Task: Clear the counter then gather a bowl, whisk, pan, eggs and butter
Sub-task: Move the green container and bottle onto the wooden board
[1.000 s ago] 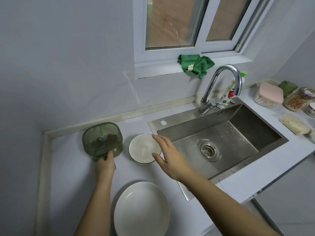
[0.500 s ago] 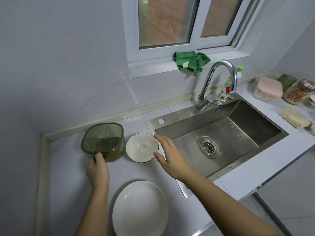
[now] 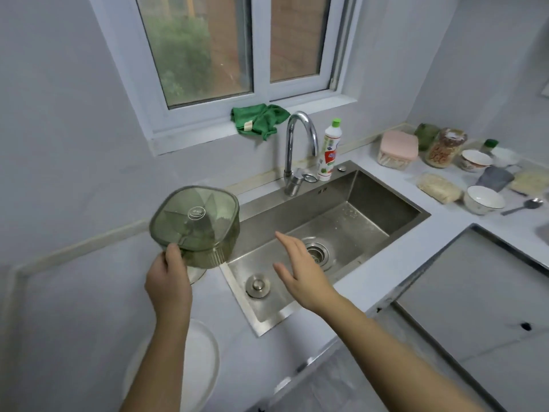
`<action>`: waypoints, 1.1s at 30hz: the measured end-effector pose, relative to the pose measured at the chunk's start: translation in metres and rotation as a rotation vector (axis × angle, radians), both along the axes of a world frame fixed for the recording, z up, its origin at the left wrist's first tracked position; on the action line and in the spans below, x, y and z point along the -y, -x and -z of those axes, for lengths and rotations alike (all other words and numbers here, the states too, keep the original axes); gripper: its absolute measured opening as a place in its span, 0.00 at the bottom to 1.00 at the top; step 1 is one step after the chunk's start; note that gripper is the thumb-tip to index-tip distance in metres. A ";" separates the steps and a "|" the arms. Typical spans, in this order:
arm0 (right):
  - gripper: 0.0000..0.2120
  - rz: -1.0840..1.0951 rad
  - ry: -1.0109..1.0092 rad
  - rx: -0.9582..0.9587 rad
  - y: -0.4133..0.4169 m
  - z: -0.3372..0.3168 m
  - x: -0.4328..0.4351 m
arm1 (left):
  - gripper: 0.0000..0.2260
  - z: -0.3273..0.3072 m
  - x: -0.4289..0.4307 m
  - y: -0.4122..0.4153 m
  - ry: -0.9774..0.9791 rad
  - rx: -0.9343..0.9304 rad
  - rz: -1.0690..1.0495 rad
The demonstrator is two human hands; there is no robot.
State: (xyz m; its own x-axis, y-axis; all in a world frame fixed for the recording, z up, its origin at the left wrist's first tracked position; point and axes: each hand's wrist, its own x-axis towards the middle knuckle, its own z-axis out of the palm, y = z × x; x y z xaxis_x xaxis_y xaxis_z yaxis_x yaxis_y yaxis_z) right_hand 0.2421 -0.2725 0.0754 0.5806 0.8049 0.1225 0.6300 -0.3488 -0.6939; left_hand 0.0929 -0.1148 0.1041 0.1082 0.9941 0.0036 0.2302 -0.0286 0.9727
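My left hand (image 3: pixel 167 282) grips the near edge of a translucent green lidded container (image 3: pixel 196 226) and holds it tilted in the air above the counter's left part. Only a sliver of the small white bowl (image 3: pixel 197 276) shows beneath the container. A large white plate (image 3: pixel 202 364) lies near the counter's front edge, partly under my left forearm. My right hand (image 3: pixel 300 270) hovers open, fingers spread, over the left end of the steel sink (image 3: pixel 365 209). Two more bowls (image 3: pixel 484 200) stand on the counter at the far right.
A chrome tap (image 3: pixel 297 150) and a detergent bottle (image 3: pixel 329 151) stand behind the sink. A sink plug (image 3: pixel 258 285) lies on the sink's bottom. A green cloth (image 3: pixel 258 118) hangs from the windowsill. Jars, a pink-lidded box (image 3: pixel 396 150), noodle packs and a spoon (image 3: pixel 523 206) crowd the right counter.
My left hand has lifted the green container off the counter and tilted it. My right hand has moved away from the small bowl to above the sink. The view has swung right.
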 end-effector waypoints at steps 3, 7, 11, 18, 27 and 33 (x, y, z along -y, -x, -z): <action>0.26 0.063 -0.008 0.007 -0.029 -0.009 0.057 | 0.17 -0.001 0.054 -0.035 0.089 0.073 0.104; 0.26 0.186 0.013 0.052 -0.073 -0.016 0.149 | 0.16 0.000 0.132 -0.090 0.167 0.095 0.224; 0.26 0.316 0.029 0.046 -0.107 -0.016 0.233 | 0.17 0.000 0.203 -0.141 0.178 0.098 0.344; 0.26 0.483 0.030 -0.013 -0.155 -0.007 0.325 | 0.16 0.001 0.284 -0.226 0.205 0.129 0.586; 0.26 0.610 0.051 -0.001 -0.278 0.000 0.360 | 0.18 0.004 0.317 -0.370 0.216 0.131 0.769; 0.26 0.704 0.057 0.032 -0.383 -0.021 0.354 | 0.18 -0.003 0.303 -0.490 0.226 0.128 0.858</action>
State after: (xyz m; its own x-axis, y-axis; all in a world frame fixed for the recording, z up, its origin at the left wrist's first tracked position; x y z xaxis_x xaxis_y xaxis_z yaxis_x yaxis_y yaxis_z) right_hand 0.6253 -0.6263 0.0964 0.9624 0.2451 0.1169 0.2610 -0.7162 -0.6472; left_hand 0.5832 -0.4180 0.1066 0.8268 0.5498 -0.1191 0.1071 0.0541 0.9928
